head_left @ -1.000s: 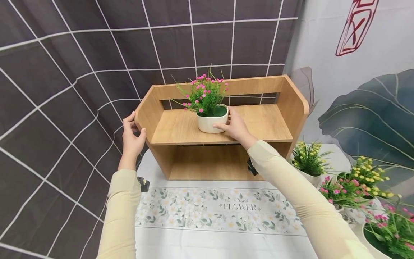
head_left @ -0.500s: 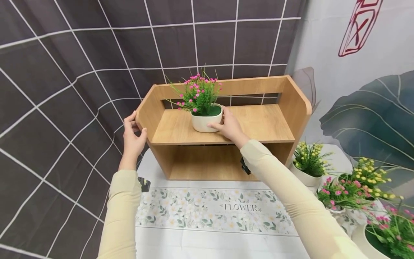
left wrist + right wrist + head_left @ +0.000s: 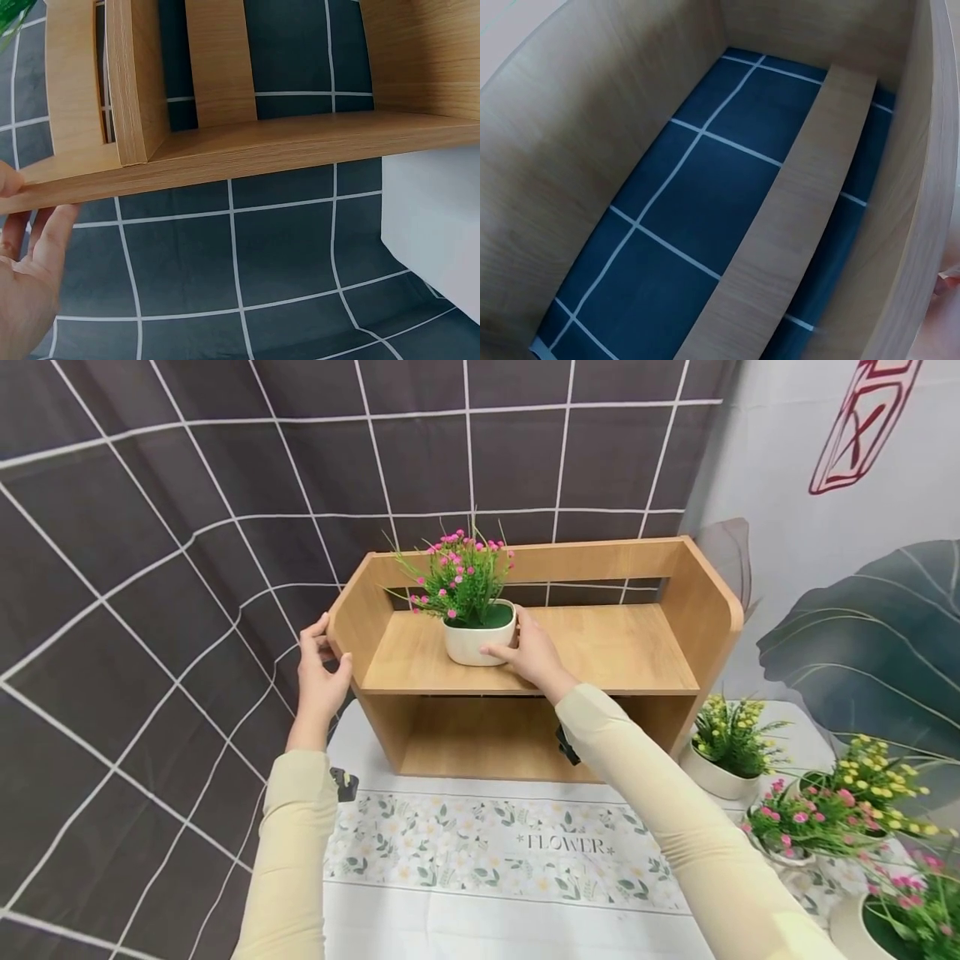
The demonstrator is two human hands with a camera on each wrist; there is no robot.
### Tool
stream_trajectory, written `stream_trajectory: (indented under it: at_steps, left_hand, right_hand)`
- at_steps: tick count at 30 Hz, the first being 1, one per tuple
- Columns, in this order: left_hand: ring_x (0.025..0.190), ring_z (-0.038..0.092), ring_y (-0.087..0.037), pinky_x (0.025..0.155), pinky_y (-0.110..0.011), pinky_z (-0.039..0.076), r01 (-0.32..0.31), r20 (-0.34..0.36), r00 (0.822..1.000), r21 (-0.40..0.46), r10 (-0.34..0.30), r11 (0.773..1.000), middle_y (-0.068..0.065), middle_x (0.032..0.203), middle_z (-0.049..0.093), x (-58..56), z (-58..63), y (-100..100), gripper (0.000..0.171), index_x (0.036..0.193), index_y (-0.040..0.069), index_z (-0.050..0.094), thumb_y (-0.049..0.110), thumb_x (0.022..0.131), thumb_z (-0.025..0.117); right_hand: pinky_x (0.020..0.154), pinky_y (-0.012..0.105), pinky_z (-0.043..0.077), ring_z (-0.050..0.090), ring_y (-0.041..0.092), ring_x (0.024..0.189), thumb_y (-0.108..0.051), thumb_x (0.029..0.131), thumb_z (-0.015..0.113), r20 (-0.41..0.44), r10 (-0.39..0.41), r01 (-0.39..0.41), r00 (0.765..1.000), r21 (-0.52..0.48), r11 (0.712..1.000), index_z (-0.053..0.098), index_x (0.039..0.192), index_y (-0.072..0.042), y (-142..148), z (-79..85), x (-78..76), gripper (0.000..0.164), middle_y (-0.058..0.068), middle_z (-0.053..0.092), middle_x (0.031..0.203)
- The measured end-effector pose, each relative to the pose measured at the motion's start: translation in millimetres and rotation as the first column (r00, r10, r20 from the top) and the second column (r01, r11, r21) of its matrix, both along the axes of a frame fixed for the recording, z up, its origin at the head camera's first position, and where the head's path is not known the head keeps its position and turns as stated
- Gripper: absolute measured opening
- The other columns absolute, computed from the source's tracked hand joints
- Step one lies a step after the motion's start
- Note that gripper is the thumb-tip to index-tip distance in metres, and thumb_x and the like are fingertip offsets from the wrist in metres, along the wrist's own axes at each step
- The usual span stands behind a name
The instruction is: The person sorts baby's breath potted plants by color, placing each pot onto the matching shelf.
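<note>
Through the head camera I saw a dark backdrop with white grid lines, across the back and left. To its right was a pale cloth printed with a red outlined mark and a large grey-green leaf. Below, a white tablecloth bore a floral band reading "FLOWER". At right I saw two yellow-flowered plants and two pink-flowered ones.

- The pot near the centre of the head view is cream, its flowers pink, its foliage green.
- The shelf is light-brown wood grain.
- The hanging cloth, upper left, is dark grey with a white grid.
- The tablecloth, bottom centre, is white with a floral band.
- Both sleeves are cream.
</note>
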State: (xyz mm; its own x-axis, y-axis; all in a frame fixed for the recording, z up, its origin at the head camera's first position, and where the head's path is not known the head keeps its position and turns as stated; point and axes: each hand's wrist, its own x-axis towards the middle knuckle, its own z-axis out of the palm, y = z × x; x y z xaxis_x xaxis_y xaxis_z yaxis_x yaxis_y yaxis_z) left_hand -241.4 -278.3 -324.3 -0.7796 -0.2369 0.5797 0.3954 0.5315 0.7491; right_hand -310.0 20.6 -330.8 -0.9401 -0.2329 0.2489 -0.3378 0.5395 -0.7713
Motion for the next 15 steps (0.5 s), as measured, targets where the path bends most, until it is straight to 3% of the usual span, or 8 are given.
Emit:
stream_trajectory:
  at_steps: [5, 10, 15]
  left_hand:
    - [0.092, 0.051, -0.022, 0.079, -0.019, 0.041, 0.000, 0.013, 1.000, 0.008, 0.000, 1.000, -0.024, 0.118, 0.053, 0.6, 1.3, 0.0, 0.057, 0.137, 0.002, 0.036, -0.012, 0.085, 0.051]
    - [0.094, 0.052, -0.031, 0.084, -0.031, 0.042, 0.008, -0.013, 1.000, 0.002, -0.008, 1.000, -0.024, 0.119, 0.053, 0.2, -0.1, 0.6, 0.058, 0.138, 0.004, 0.037, -0.011, 0.084, 0.051]
    - [0.091, 0.053, -0.030, 0.081, -0.031, 0.043, 0.009, -0.045, 0.999, 0.010, -0.008, 1.000, -0.022, 0.115, 0.054, 1.5, -0.6, -0.2, 0.058, 0.137, 0.007, 0.040, -0.009, 0.082, 0.051]
  right_hand:
    - [0.108, 0.044, 0.034, 0.042, 0.031, 0.130, -0.037, 0.082, 0.073, 0.011, 0.003, -0.003, 1.000, -0.003, 1.000, 0.026, 0.147, -0.007, -3.4, 1.0, 0.6, 0.086, 0.016, 0.042, 0.143]
    - [0.108, 0.042, 0.033, 0.043, 0.029, 0.129, -0.034, 0.081, 0.074, -0.022, 0.019, -0.019, 1.000, -0.007, 1.000, 0.030, 0.145, -0.005, -4.5, 0.7, -1.6, 0.083, 0.016, 0.046, 0.139]
    - [0.109, 0.042, 0.032, 0.043, 0.028, 0.130, -0.035, 0.081, 0.074, -0.030, 0.034, -0.033, 0.999, 0.009, 0.999, 0.031, 0.144, -0.004, -7.1, 0.1, -4.3, 0.082, 0.016, 0.047, 0.139]
